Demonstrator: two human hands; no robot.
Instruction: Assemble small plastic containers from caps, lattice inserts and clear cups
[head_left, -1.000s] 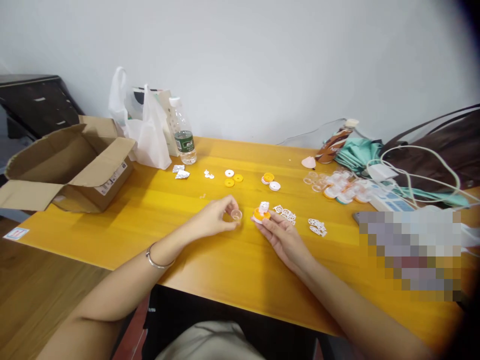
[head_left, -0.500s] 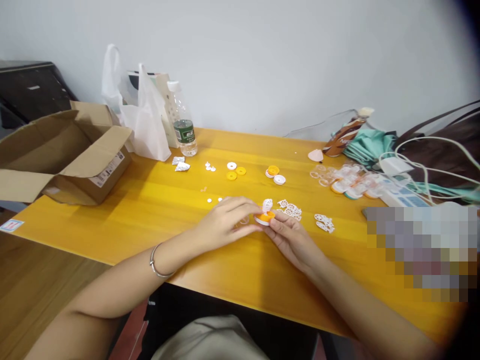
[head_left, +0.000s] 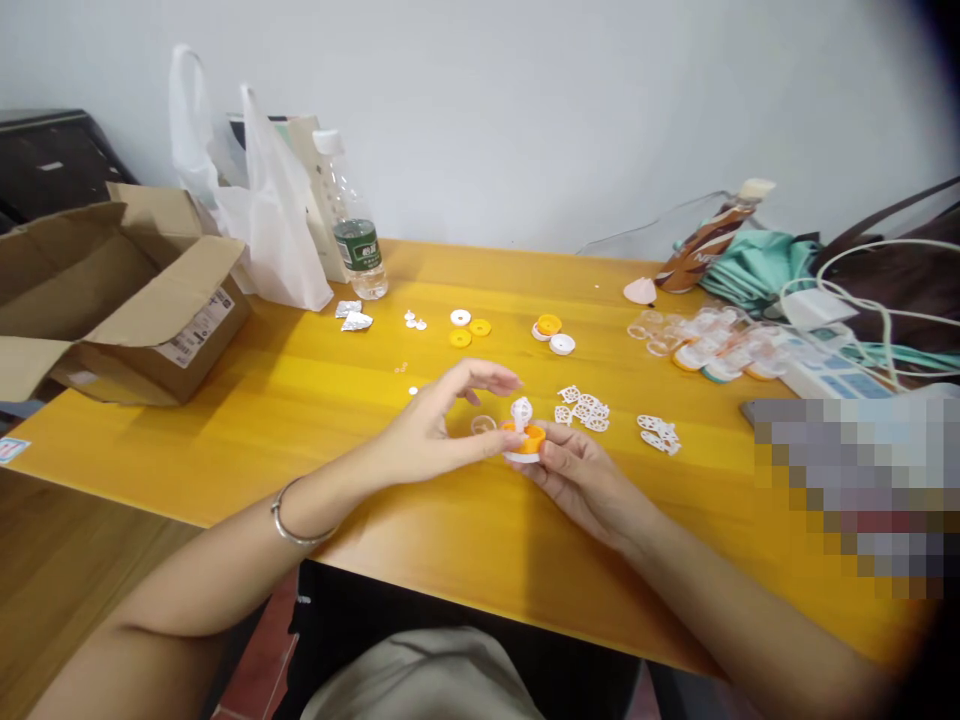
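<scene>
My right hand (head_left: 581,478) is closed on a small orange and white round part (head_left: 525,440) with a white piece standing on top, held just above the yellow table (head_left: 315,420). My left hand (head_left: 439,430) is beside it with fingers spread; its thumb tip touches the part's left edge. A small clear ring (head_left: 484,425) lies under the left fingers, between thumb and forefinger. White lattice pieces (head_left: 583,408) lie just right of the part, with more lattice pieces (head_left: 658,433) further right.
White and yellow discs (head_left: 460,339) and orange and white caps (head_left: 555,335) lie mid-table. Clear casings (head_left: 705,345), a power strip (head_left: 825,370) and cables crowd the right. An open cardboard box (head_left: 120,290), a plastic bag (head_left: 255,210) and a water bottle (head_left: 352,240) stand at the left.
My left hand carried the clear ring over to the part in my right hand, then opened its fingers; the ring now lies beneath them. The view shifted slightly left and down.
</scene>
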